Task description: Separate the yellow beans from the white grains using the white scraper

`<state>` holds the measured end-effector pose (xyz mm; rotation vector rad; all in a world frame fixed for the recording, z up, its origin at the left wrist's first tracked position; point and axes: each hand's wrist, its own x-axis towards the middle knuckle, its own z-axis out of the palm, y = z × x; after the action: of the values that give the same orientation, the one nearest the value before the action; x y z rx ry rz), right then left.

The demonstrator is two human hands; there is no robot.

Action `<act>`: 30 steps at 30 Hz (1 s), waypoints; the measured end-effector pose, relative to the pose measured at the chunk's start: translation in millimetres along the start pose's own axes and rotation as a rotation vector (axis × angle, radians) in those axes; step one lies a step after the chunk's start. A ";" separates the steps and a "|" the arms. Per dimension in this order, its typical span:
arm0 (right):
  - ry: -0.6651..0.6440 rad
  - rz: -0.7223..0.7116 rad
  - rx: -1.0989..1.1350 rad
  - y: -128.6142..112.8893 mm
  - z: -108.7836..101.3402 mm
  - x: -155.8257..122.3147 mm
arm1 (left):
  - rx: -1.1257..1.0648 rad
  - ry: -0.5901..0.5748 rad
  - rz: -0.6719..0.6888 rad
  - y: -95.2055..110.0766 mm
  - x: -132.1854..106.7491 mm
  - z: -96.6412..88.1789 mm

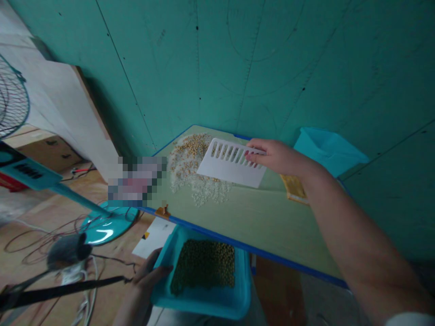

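While the right hand pinches a flat, white, slotted plastic scraper in a narrow grip, the left hand holds a rectangular turquoise plastic tray of small, round green and yellowish beans below the pale-green, blue-edged desk. A low, level scraper edge would likely push the loose tan beans and glassy white granules beside it without scattering.

A turquoise fan stands at the left, its round base on the wooden floor among tangled cables. Behind it sits a brown box, beside a pale board. A green wall with dark dots and faint lines fills the back.
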<state>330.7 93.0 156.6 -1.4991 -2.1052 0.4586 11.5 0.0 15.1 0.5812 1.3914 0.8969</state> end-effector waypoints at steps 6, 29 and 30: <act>0.102 -0.073 -0.210 -12.0 5.1 -0.2 | 0.018 -0.017 0.004 1.4 -0.4 -0.5; 0.021 -0.136 -0.265 -35.6 23.1 -1.8 | -0.017 0.026 -0.008 -1.5 0.4 -1.6; 0.014 -0.134 -0.255 -37.2 23.1 -2.4 | -0.019 0.044 -0.006 -1.0 0.1 -1.0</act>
<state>289.2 78.8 157.6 -1.4776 -2.3042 0.1340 10.7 -0.6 14.1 0.5451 1.4223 0.9224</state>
